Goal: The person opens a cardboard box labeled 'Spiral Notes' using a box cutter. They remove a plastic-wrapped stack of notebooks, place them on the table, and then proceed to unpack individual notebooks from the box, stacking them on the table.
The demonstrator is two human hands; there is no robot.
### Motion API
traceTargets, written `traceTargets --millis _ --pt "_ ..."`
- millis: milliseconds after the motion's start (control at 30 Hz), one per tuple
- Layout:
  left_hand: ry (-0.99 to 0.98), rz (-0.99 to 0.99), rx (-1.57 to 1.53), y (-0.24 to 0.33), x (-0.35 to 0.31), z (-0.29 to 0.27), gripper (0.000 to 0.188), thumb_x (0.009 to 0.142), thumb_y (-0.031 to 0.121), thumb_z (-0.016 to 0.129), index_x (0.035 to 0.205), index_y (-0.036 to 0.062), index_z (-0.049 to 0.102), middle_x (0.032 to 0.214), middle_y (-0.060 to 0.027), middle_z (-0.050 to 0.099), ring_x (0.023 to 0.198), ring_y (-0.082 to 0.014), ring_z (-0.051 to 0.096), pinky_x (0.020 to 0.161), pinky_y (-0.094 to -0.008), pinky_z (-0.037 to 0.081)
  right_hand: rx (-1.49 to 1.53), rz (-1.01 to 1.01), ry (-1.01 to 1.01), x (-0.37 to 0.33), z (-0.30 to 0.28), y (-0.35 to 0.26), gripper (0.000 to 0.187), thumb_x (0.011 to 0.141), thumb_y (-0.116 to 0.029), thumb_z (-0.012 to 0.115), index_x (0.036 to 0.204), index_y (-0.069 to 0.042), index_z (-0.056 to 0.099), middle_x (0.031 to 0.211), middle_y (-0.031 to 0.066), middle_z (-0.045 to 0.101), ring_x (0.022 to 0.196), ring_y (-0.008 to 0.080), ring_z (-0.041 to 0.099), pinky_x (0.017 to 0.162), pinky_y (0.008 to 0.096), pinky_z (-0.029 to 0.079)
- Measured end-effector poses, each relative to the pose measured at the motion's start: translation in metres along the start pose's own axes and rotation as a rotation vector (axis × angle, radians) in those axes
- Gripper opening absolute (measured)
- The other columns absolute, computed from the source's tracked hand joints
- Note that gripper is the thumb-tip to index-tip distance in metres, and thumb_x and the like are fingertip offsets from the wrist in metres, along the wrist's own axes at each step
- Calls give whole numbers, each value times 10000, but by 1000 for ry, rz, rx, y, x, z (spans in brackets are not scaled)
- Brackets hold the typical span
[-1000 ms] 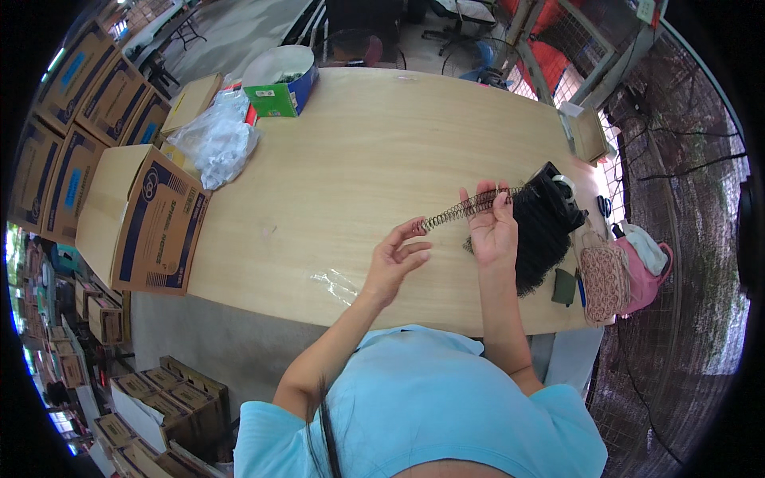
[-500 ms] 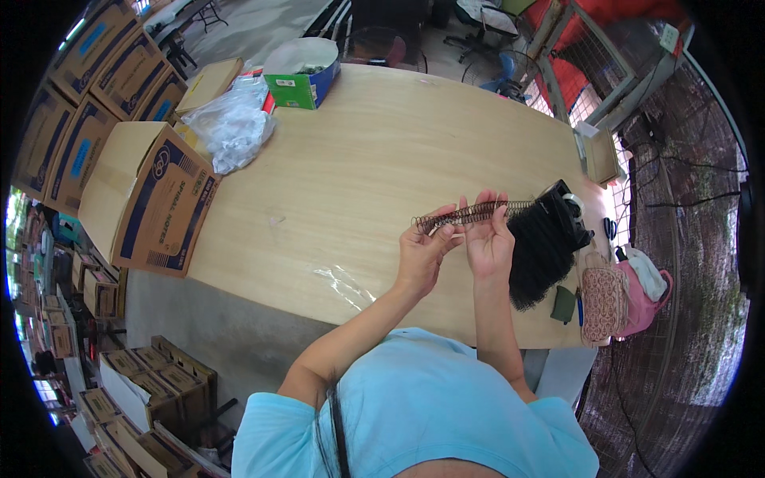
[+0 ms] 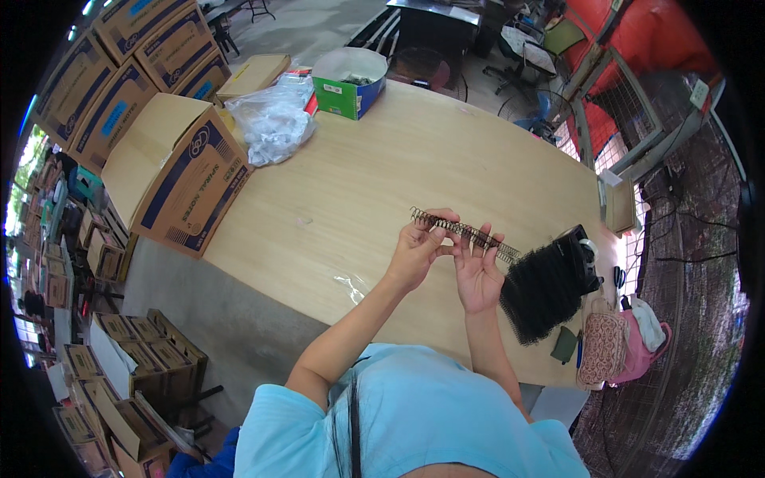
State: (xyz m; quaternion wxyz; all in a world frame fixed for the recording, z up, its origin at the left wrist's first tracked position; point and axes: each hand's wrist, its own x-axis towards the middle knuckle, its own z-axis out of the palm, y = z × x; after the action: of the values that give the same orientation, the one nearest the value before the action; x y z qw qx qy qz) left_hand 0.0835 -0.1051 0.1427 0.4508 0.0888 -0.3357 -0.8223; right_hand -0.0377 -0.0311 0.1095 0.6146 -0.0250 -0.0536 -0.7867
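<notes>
Black wire binding coils [image 3: 508, 252] stretch in a thin bundle across both my hands above the table. My left hand [image 3: 410, 256] is closed around the left part, thumb pressed on the wire, and a short end sticks out past the fingers. Further along, my right hand [image 3: 480, 279] has its palm turned up, with thumb and fingers gripping the bundle. Its right end slants down toward a thick pile of black coils [image 3: 546, 283] lying beside my right hand. How many coils I hold cannot be made out.
On the pale wooden table [image 3: 382, 167] stand an open carton [image 3: 191, 183], a plastic bag of white pieces [image 3: 275, 131] and a green-and-blue box [image 3: 343, 95]. At right lie a patterned pouch [image 3: 603, 341], a pink bag [image 3: 641, 350] and a small dark green item [image 3: 564, 345]. Clear plastic film [image 3: 352, 287] lies near my left forearm.
My view has turned, so the table sits differently. The coil bundle now slants down to the right instead of rising slightly. Both hands keep hold of it.
</notes>
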Motion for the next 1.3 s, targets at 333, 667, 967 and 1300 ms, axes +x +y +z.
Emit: traceTargets --millis 333,667,967,1300 --pt "40 -20 113 2 -5 -8 227 924 113 533 1130 21 555 1010 -44 581 866 -102 581 743 -272 532 0 32 34 -6 -28 6 259 927 -128 480 1167 -183 559 1340 37 478 1266 341 392 1066 491 325" --pt "97 -183 444 -1 -8 0 439 871 79 586 1286 15 460 1149 -79 536 887 -138 588 754 -279 529 -245 -137 53 -11 -16 -16 234 930 -162 498 1157 -145 552 1228 47 541 1234 290 432 1044 475 342" --pt "-151 -985 645 -83 -89 -57 531 852 167 652 1337 99 446 1193 -81 531 925 -145 573 791 -281 486 -2090 -207 534 -66 78 -168 155 887 1 489 1017 -7 573 786 52 574 748 142 577 735 257 488" --pt "-64 -1163 356 -194 -69 1 596 901 173 577 1407 64 281 1284 -110 466 1117 -207 527 910 -329 459 -3008 173 465 -69 12 -245 122 821 -115 588 938 -86 566 864 109 585 861 306 599 692 408 488"
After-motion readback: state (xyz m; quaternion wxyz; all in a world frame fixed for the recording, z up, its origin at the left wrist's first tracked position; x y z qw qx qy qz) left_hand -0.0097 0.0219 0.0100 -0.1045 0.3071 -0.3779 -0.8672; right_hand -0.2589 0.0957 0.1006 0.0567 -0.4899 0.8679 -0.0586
